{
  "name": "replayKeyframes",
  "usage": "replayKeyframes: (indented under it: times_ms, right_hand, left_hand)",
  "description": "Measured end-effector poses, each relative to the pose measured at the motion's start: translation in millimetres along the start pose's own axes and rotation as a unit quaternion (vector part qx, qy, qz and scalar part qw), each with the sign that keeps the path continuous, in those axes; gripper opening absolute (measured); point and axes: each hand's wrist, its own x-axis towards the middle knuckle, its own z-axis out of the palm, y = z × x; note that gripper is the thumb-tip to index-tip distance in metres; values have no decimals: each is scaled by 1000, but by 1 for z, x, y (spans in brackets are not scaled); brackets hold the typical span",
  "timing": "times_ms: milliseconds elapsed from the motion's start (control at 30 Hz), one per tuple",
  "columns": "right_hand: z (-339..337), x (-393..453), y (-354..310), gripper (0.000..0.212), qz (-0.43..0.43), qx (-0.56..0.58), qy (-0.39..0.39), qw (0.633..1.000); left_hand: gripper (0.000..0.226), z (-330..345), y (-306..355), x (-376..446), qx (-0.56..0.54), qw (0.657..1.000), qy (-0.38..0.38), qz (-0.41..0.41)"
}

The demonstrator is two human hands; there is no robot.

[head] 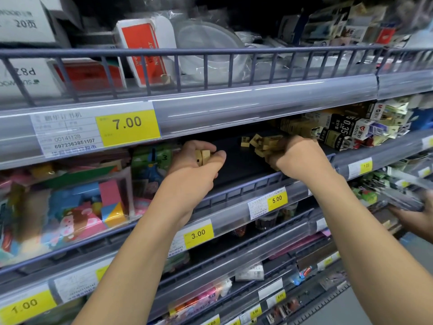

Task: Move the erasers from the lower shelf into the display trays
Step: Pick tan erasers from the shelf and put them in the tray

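Note:
Small tan boxed erasers (257, 143) lie loose on the dark shelf floor under the 7.00 price rail. My left hand (195, 165) is curled round a couple of tan erasers (203, 157), which show between its fingers and thumb. My right hand (296, 158) reaches into the loose pile, fingers curled among the erasers; how many it grips is hidden. A clear display tray (124, 184) with colourful erasers stands at the left of the same shelf.
A grey wire rail (246, 186) fronts the shelf. Black and white packets (346, 127) crowd the shelf's right side. Above, boxes and clear plastic bowls (210, 50) sit behind a railing. Another person's hand (414, 216) holds items at the right edge. Lower shelves carry price tags.

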Motion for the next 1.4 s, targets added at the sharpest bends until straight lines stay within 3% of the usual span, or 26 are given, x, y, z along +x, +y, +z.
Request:
replayKeyframes:
  times_ms: [100,167,333,433,567,700,833,967,1067,1133,1233,1400]
  right_hand:
    - [2,-3,2,42,-30,43,24,998]
    - [2,-12,1,39,-75,136,51,987]
    - [5,-51,-12,46,-266,326,44,906]
    - [12,-66,-24,48,-360,368,34,857]
    - [17,-72,-39,50,-402,359,64,840]
    - [19,-75,-46,52,-409,328,91,847]
    - [10,-73,-39,54,-415,316,66,850]
    - [-6,-41,-13,42,-314,314,70,893]
    - [-12,-4,7,45,-215,179,59,958]
    - [-14,14,14,52,-179,86,20,980]
    - [-14,30,15,54,-167,-11,-18,986]
    - [-11,38,14,43,-157,-31,-24,987]
  left_hand:
    - [14,-1,1,0,-9,1000,-3,-18]
    - [20,-2,1,0,-9,1000,-10,-25]
    - [39,-1,4,-2,19,999,-22,-27]
    - [41,0,5,-3,21,999,-33,-15]
    - [36,0,5,-4,12,999,-50,1]
    - [25,-3,4,-1,-2,999,-42,-6]
    - [19,-2,3,0,-38,998,-42,-13]
    - [15,-4,0,2,-53,998,-36,-9]
    - [17,-4,0,3,-68,997,-40,-9]
    - [17,-4,0,3,-62,997,-40,-6]
    - [18,-4,-1,3,-55,998,-40,3]
    - [17,-4,-4,3,-37,999,-35,19]
